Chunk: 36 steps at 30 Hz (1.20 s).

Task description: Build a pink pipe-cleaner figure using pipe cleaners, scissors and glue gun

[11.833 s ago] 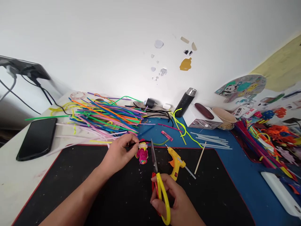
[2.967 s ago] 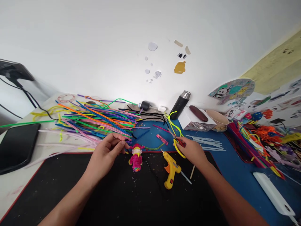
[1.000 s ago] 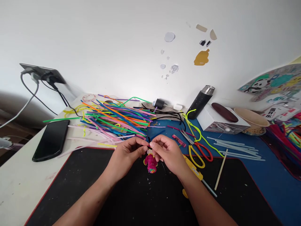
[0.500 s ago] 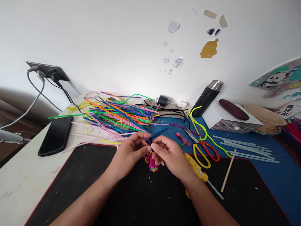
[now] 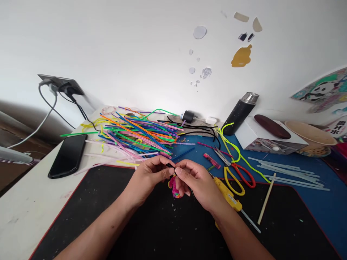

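My left hand [image 5: 148,177] and my right hand [image 5: 193,180] meet over the black mat [image 5: 135,231], fingertips pinched together on a short black pipe cleaner piece [image 5: 171,167]. Just below and behind the fingers lies a small pink and multicoloured pipe-cleaner figure [image 5: 175,187], partly hidden by my right hand. The yellow glue gun [image 5: 229,196] lies right of my right wrist. Red and yellow scissors [image 5: 235,173] rest on the blue surface beyond it.
A heap of coloured pipe cleaners [image 5: 135,133] lies behind the hands. A black phone [image 5: 67,155] rests at the left, a dark flask [image 5: 240,112] and white box [image 5: 268,139] at the back right. Clear glue sticks [image 5: 287,171] and a wooden stick [image 5: 267,198] lie right.
The scissors went from my right hand onto the blue surface. Both hands then came together over the figure and now pinch the black piece a little lower and closer together.
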Each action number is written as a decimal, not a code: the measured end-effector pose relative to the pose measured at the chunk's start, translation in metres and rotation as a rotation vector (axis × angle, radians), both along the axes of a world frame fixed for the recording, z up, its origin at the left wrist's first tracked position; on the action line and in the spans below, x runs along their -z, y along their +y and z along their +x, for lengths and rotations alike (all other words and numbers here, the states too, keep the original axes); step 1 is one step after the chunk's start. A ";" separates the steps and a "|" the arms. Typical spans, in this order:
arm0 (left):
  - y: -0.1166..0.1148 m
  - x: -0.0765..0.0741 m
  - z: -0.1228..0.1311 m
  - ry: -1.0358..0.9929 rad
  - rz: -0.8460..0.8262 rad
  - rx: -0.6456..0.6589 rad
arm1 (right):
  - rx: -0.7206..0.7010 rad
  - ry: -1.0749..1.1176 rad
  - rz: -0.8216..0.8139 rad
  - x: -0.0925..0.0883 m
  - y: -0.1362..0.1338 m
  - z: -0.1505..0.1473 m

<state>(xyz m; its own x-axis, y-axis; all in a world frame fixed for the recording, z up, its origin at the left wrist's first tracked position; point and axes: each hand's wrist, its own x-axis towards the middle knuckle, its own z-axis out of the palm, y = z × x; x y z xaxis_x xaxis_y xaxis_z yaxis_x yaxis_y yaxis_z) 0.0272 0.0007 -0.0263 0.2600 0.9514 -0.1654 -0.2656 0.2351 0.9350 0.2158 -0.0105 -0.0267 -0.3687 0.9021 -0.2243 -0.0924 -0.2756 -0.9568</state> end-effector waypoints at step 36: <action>-0.001 0.001 -0.002 -0.056 -0.012 -0.011 | -0.024 0.017 0.021 -0.004 -0.004 0.006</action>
<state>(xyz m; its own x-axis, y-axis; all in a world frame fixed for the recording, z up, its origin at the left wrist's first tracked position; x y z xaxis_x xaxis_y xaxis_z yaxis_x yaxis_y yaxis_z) 0.0252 0.0001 -0.0271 0.2586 0.9523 -0.1623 -0.3203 0.2430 0.9156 0.2217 -0.0147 -0.0228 -0.3943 0.8973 -0.1985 -0.1023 -0.2575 -0.9609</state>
